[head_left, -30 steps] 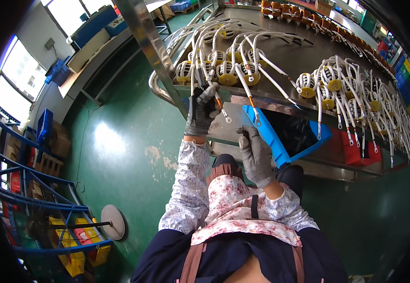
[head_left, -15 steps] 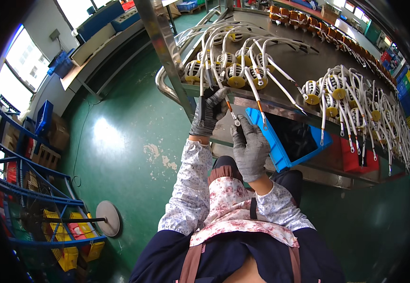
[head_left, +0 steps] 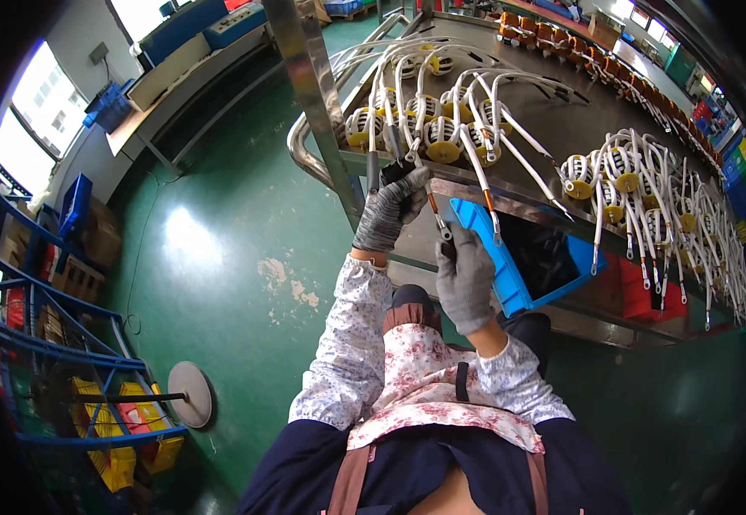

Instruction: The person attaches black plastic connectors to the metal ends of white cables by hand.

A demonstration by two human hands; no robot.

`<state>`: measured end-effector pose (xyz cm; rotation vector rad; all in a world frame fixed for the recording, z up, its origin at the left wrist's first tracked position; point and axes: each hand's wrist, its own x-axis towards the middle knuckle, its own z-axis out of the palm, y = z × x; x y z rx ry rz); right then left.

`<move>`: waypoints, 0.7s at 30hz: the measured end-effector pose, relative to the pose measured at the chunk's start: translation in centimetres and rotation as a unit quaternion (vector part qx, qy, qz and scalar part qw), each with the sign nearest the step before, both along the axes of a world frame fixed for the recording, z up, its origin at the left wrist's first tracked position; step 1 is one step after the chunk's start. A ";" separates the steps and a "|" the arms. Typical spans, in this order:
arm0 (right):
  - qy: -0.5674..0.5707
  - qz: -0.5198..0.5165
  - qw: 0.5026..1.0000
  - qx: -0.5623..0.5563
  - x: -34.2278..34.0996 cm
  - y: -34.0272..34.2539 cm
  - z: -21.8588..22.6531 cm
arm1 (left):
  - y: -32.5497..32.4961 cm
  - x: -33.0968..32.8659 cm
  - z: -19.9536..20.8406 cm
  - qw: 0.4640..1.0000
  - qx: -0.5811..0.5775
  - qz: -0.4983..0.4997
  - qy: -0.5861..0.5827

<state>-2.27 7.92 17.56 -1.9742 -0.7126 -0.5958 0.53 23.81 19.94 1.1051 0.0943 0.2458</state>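
My left hand [head_left: 390,210], in a grey knit glove, is closed around a white cable near its end. The cable's copper-brown section and ring terminal [head_left: 444,230] stick out toward my right hand. My gloved right hand [head_left: 467,287] pinches a short black sleeve [head_left: 448,250] just below that terminal; whether the two touch, I cannot tell. Another white cable with a grey sleeve [head_left: 373,170] hangs beside my left fingers. The cables come from white-and-black coils with yellow ends [head_left: 443,142] on the metal cart. Right of my right hand, a blue bin [head_left: 519,296] contains many dark pieces.
The steel cart [head_left: 536,129] has an upright post [head_left: 309,77] ahead of my left hand. More coils with dangling cables [head_left: 626,184] sit along its right edge, above a red bin [head_left: 648,305]. On the left stand a blue rack [head_left: 72,438] and a round disc on a pole [head_left: 191,395].
Both hands have shifted slightly right, with the held cable. My right hand has dropped a little from the terminal, and the black sleeve now shows at its fingertips.
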 end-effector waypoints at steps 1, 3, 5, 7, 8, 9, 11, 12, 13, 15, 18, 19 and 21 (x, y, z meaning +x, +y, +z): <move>-0.008 0.001 1.000 0.012 -0.5 -0.5 -0.4 | 0.0 0.0 0.0 1.000 -0.004 -0.004 -0.002; -0.029 0.003 0.998 0.048 -1.0 -1.0 -0.7 | -0.1 0.1 -0.1 1.000 -0.012 -0.013 -0.004; -0.014 -0.021 1.000 0.012 -1.2 -1.1 -0.4 | -0.1 0.2 -0.2 1.000 -0.020 -0.018 -0.007; -0.009 -0.038 0.999 -0.006 -1.2 -0.7 0.3 | -0.1 0.2 -0.2 1.000 -0.022 -0.011 0.009; -0.017 -0.041 0.999 -0.005 -1.2 -0.4 0.7 | -0.1 0.2 -0.1 1.000 -0.022 -0.005 0.013; -0.025 -0.045 0.999 0.002 -1.0 0.0 1.1 | 0.0 0.2 0.0 1.000 -0.019 -0.014 0.011; 0.028 -0.042 0.998 -0.025 -0.4 1.0 1.7 | 0.0 0.1 0.2 1.000 -0.015 -0.020 0.010; 0.053 -0.038 0.997 -0.033 0.1 1.5 1.8 | 0.0 0.1 0.3 1.000 -0.003 -0.021 0.006; 0.048 -0.064 0.993 -0.090 1.0 2.1 1.9 | -0.1 0.1 0.3 1.000 0.009 -0.012 0.002; -0.051 -0.086 0.987 -0.125 2.5 3.1 1.6 | -0.2 0.0 0.5 0.999 0.033 0.022 0.008; -0.115 -0.089 0.984 -0.101 3.4 3.1 0.4 | -0.1 -0.1 0.6 0.998 0.037 0.031 0.034; -0.102 -0.091 0.988 -0.074 3.5 3.1 0.0 | 0.0 -0.1 0.6 0.999 0.043 0.004 0.008; -0.107 -0.109 0.986 -0.063 3.8 2.8 -0.4 | 0.1 0.1 0.5 1.000 0.023 -0.006 -0.011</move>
